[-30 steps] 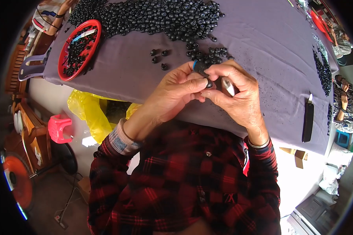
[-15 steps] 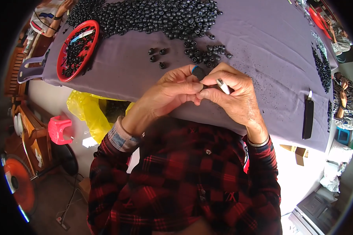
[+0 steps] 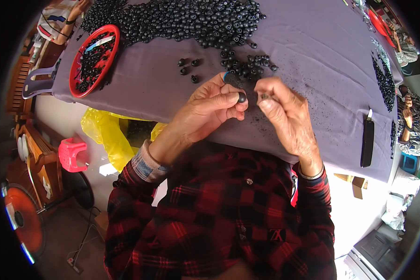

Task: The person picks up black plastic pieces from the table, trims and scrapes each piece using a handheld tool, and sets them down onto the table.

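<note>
Between the thumb and fingers of my left hand is a small round black part, shaped like a bead or knob. A dark cover with a blue edge wraps that hand's index fingertip. My right hand is just to the right, apart from the part, with curled fingers and the thumb against them. A small greyish bit shows at its fingertips; what the hand holds is otherwise hidden. Ahead of both hands lies a small cluster of similar black parts, with a few loose ones to the left.
A large heap of black parts covers the far side of the purple tablecloth. At the left stands a red basin with black pieces inside. A black-handled knife lies right. Below the table's left edge hangs a yellow bag.
My right hand has drawn away to the right from my left hand. The white, metal-tipped object seen in it before is now out of sight. The round part has come into view.
</note>
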The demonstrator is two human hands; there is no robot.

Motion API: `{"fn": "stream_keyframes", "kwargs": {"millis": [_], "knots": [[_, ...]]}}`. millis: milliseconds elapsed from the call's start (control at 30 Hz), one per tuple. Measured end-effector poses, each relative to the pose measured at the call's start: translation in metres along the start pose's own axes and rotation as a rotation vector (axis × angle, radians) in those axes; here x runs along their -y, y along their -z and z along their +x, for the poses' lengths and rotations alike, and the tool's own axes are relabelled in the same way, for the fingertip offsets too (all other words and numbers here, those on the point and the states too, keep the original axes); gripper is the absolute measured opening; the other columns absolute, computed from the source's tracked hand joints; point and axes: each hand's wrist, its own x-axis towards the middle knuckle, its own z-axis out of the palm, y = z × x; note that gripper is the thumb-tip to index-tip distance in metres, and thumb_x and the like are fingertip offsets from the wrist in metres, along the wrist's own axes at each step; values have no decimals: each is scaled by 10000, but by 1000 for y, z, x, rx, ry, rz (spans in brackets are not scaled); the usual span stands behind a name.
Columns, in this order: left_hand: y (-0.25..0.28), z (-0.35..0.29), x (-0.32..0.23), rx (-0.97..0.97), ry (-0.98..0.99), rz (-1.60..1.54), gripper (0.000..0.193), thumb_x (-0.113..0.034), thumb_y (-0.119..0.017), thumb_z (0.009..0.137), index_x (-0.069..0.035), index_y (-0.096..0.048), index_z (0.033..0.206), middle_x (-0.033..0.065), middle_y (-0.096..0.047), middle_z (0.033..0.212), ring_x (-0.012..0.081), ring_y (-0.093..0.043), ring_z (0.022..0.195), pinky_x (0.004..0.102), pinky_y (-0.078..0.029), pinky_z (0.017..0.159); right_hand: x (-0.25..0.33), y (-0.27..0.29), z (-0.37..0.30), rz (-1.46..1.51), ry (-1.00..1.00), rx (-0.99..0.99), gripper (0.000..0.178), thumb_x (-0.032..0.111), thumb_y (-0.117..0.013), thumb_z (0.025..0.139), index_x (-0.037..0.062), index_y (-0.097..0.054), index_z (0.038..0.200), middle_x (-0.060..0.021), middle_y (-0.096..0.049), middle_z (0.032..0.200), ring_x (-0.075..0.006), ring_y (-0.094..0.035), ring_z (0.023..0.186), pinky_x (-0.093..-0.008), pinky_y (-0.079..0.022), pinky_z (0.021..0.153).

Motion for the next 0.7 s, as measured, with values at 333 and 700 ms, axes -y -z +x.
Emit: {"fn": "stream_keyframes", "kwargs": {"millis": [333, 700], "knots": [[6, -1, 5, 31, -12, -29, 170, -94, -579, 930, -82, -494, 1077, 4, -570, 878, 118, -596, 838, 298, -518, 758, -12, -12, -3, -214, 299, -28, 204, 33, -731, 777, 46, -640, 959, -74, -620, 762, -222, -613, 616, -302, -486, 537], [-2, -7, 21, 2, 159, 85, 245, -46, -622, 882, -84, -520, 1102, 72, -648, 955, 160, -627, 839, 325, -528, 730, -33, 2, 6, -156, 49, -211, 131, 130, -639, 911, 23, -646, 987, -40, -644, 787, -81, -551, 704, -249, -477, 654]]}}
